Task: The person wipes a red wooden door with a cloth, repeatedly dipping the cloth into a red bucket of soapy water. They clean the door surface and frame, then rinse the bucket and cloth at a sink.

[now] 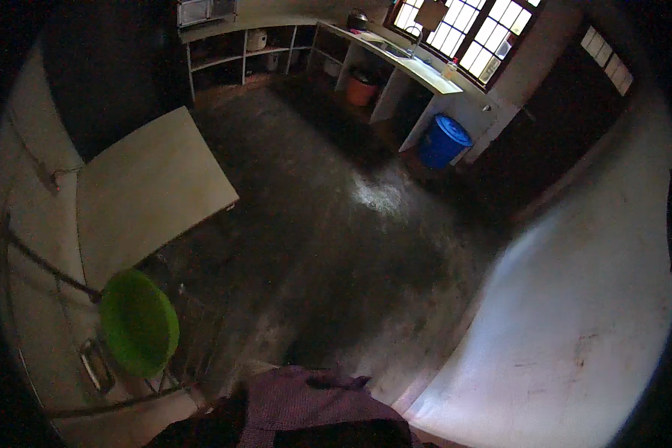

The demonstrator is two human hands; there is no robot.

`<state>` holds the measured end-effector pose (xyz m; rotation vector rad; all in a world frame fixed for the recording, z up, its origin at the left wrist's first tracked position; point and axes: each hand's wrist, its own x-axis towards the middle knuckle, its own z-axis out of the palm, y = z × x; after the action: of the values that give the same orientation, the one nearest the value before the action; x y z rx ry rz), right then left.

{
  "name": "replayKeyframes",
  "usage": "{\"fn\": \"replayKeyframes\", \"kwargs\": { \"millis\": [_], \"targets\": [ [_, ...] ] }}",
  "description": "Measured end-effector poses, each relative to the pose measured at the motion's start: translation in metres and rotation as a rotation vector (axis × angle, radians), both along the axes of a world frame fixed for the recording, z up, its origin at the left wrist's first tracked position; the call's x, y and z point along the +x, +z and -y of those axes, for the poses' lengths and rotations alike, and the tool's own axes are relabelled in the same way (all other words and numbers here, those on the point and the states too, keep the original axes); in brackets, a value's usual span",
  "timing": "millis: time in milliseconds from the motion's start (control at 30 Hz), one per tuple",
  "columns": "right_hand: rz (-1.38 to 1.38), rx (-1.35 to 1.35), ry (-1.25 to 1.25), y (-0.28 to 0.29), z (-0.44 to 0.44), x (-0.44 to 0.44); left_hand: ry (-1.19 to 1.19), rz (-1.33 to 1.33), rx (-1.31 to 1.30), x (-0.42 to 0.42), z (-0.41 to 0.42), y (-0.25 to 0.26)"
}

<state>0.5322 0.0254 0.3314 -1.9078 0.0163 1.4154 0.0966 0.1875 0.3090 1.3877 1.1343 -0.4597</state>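
Note:
Neither of my hands shows in view. At the bottom edge is my own clothing, a purplish checked garment [313, 397] over dark cloth. Before me stretches a dark concrete-like floor [325, 235] with a bright patch of reflected light. Near me on the left, a green plastic basin [140, 322] stands tilted on what looks like a dark rack. Beyond it is a pale-topped table [157, 179] against the left wall.
A counter [425, 75] with sink runs under the barred window [467, 31]. A blue lidded bin [445, 140] stands at its near end, a reddish bucket [361, 92] beneath it. Open shelves [218, 61] line the back. A white wall [565, 313] bounds the right.

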Motion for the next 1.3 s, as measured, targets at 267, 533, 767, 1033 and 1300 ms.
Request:
{"fn": "replayKeyframes", "kwargs": {
  "millis": [267,533,767,1033,1300],
  "targets": [
    [0.024,0.024,-0.02,0.015,-0.18,0.102,0.109,0.224,0.068,0.155,-0.22,0.038],
    [0.005,-0.021,-0.002,-0.012,-0.387,0.211,0.238,0.17,0.034,0.216,-0.394,0.024],
    [0.02,-0.023,0.115,-0.016,-0.584,0.298,0.556,-0.05,-0.051,0.181,-0.502,0.015],
    [0.089,0.125,0.219,-0.058,-0.864,0.425,0.605,-0.138,-0.196,0.206,-0.705,-0.046],
    [0.259,0.158,0.316,0.057,-1.178,0.502,0.439,0.019,0.075,0.274,-1.076,-0.039]
  ]
}}
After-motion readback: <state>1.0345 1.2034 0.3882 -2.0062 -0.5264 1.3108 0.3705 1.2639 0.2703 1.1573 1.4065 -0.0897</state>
